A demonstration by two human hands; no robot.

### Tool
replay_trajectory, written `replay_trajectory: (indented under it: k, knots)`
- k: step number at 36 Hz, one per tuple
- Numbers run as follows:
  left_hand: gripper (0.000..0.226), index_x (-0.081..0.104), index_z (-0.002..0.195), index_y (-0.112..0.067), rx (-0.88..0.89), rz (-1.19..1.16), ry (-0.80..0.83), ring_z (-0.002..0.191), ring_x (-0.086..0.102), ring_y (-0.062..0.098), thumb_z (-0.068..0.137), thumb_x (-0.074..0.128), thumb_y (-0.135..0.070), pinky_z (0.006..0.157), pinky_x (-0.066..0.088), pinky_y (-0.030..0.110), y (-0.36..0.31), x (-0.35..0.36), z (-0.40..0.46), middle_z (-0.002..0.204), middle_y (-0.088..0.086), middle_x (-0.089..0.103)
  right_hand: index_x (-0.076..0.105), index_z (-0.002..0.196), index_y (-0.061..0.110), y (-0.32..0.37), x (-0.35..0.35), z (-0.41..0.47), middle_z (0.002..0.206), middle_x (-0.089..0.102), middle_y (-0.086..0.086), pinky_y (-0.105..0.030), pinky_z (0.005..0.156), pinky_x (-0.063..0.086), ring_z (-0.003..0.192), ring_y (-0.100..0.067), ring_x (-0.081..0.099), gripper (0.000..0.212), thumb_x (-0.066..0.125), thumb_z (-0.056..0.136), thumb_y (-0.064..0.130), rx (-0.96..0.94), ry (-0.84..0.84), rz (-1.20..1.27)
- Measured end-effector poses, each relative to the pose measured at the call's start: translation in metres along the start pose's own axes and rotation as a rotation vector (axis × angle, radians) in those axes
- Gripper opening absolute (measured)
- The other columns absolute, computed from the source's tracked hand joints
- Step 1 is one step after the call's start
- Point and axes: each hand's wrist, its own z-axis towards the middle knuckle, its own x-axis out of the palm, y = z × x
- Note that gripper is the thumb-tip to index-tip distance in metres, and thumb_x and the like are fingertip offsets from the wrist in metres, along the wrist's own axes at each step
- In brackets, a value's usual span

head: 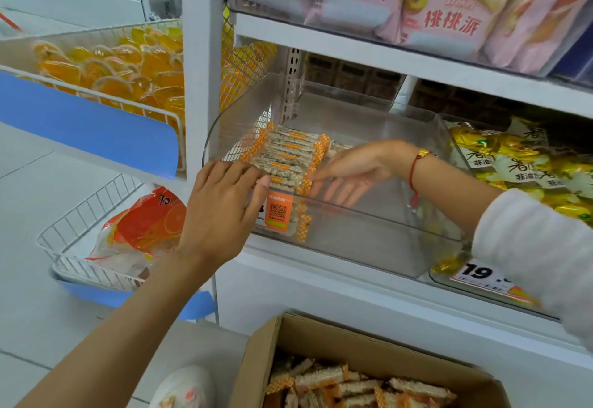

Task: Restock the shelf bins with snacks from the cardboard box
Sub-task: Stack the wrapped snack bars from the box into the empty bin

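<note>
The clear shelf bin (pixel 369 215) sits on the white shelf (pixel 321 279), and 1 row of wrapped snack bars (pixel 285 157) lies stacked against its left wall. The left hand (pixel 221 211) reaches over the bin's front left corner, its fingers extended and pressing on the near end of the row; no bar is enclosed in a grip. The right hand (pixel 346 173) is inside the bin, fingers straight and relaxed, fingertips touching the twisted orange-checked ends on the right side of the row; it also grasps nothing. The cardboard box (pixel 362 372) stands below the shelf, open, with many more bars lying loose in it. The step in hand appears to be squaring the row. Risk 1: the wrappers look smooth, so uneven pressure from either side can make the stack buckle and bars slide toward the vacant right part of the bin. Risk 2: some bars lie near the low front lip by the orange price tag (pixel 277 215); a push forward can tip them over the edge, possibly onto the floor rather than into the box. Risk 3: withdrawing the right hand carelessly can drag the twisted ends and disturb the row. The neighbouring bin of yellow packets (pixel 513 163) is well apart from both hands.
</note>
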Motion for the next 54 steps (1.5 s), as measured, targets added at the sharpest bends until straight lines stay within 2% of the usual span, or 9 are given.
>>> replay_trajectory:
  k: [5, 9, 15, 19, 23, 27, 35, 48, 54]
  knots:
    - [0.052, 0.064, 0.105, -0.015, -0.004, -0.012, 0.036, 0.1, 0.05, 0.018, 0.1, 0.019, -0.041, 0.096, 0.029, 0.031, 0.0, -0.004, 0.001, 0.103, 0.001, 0.063, 0.052, 0.132, 0.0, 0.022, 0.025, -0.002, 0.122, 0.064, -0.016, -0.039, 0.104, 0.045, 0.108, -0.029, 0.063, 0.064, 0.027, 0.102, 0.05, 0.056, 0.133, 0.103]
    - [0.055, 0.064, 0.107, -0.017, -0.004, -0.03, 0.056, 0.102, 0.051, 0.018, 0.099, 0.018, -0.044, 0.097, 0.03, 0.031, 0.001, -0.006, 0.001, 0.105, -0.001, 0.063, 0.057, 0.127, 0.007, 0.013, 0.016, -0.018, 0.128, 0.061, -0.014, -0.031, 0.09, 0.053, 0.103, -0.026, 0.066, 0.06, 0.031, 0.099, 0.054, 0.036, 0.135, 0.198]
    - [0.053, 0.065, 0.107, -0.017, 0.006, -0.034, 0.038, 0.101, 0.051, 0.019, 0.099, 0.02, -0.043, 0.097, 0.027, 0.029, 0.001, -0.006, 0.002, 0.104, -0.002, 0.064, 0.038, 0.14, 0.009, -0.007, 0.008, -0.005, 0.148, 0.033, -0.023, -0.039, 0.087, 0.049, 0.121, -0.037, 0.053, 0.05, 0.048, 0.099, 0.036, -0.027, -0.384, 0.569]
    - [0.055, 0.065, 0.109, -0.018, 0.008, -0.033, 0.043, 0.104, 0.05, 0.018, 0.098, 0.018, -0.044, 0.099, 0.025, 0.028, 0.002, -0.004, 0.003, 0.107, -0.003, 0.063, 0.05, 0.124, 0.005, 0.019, 0.026, -0.004, 0.108, 0.058, -0.013, -0.033, 0.081, 0.049, 0.094, -0.024, 0.061, 0.033, 0.045, 0.101, 0.027, -0.129, -0.308, 0.782]
    - [0.055, 0.066, 0.108, -0.016, 0.026, -0.03, 0.026, 0.102, 0.051, 0.019, 0.099, 0.019, -0.044, 0.097, 0.027, 0.028, 0.003, -0.003, 0.003, 0.106, -0.002, 0.064, 0.052, 0.112, 0.005, 0.03, 0.03, 0.0, 0.086, 0.054, -0.008, -0.03, 0.07, 0.049, 0.077, -0.018, 0.056, 0.031, 0.041, 0.102, 0.031, -0.109, -0.284, 0.686]
    - [0.052, 0.064, 0.11, -0.015, -0.002, -0.041, 0.01, 0.105, 0.052, 0.021, 0.098, 0.021, -0.042, 0.1, 0.032, 0.035, -0.004, -0.008, 0.002, 0.108, 0.001, 0.065, 0.047, 0.137, 0.016, 0.01, 0.022, -0.002, 0.135, 0.049, -0.004, -0.035, 0.093, 0.047, 0.114, -0.02, 0.048, 0.044, 0.052, 0.098, 0.035, -0.112, -0.461, 0.286]
    - [0.021, 0.064, 0.103, -0.014, 0.228, 0.026, -0.076, 0.097, 0.057, 0.026, 0.091, 0.049, -0.024, 0.079, 0.042, 0.037, -0.048, -0.026, -0.018, 0.103, 0.003, 0.066, 0.065, 0.103, 0.03, -0.077, 0.088, -0.084, 0.09, 0.064, 0.006, -0.017, 0.063, 0.048, 0.075, -0.007, 0.06, 0.022, 0.065, 0.086, 0.015, -0.832, -0.876, -0.057]
    - [0.025, 0.057, 0.119, -0.03, -0.162, -0.113, 0.71, 0.115, 0.053, 0.015, 0.094, 0.051, -0.028, 0.094, 0.042, 0.032, -0.114, 0.098, -0.187, 0.122, -0.009, 0.058, 0.06, 0.122, 0.029, -0.29, 0.231, -0.052, 0.113, 0.064, 0.006, -0.024, 0.073, 0.039, 0.104, -0.014, 0.059, 0.027, 0.051, 0.096, 0.029, -0.122, -0.394, -0.423]
    - [0.04, 0.047, 0.135, -0.023, -0.095, 0.003, 1.192, 0.127, 0.044, 0.022, 0.097, 0.044, -0.035, 0.095, 0.046, 0.036, -0.118, 0.142, -0.249, 0.142, 0.002, 0.045, 0.026, 0.15, 0.023, -0.338, 0.276, -0.014, 0.151, 0.035, -0.009, -0.044, 0.109, 0.031, 0.14, -0.03, 0.029, 0.059, 0.049, 0.097, 0.034, 0.032, -0.214, -0.556]
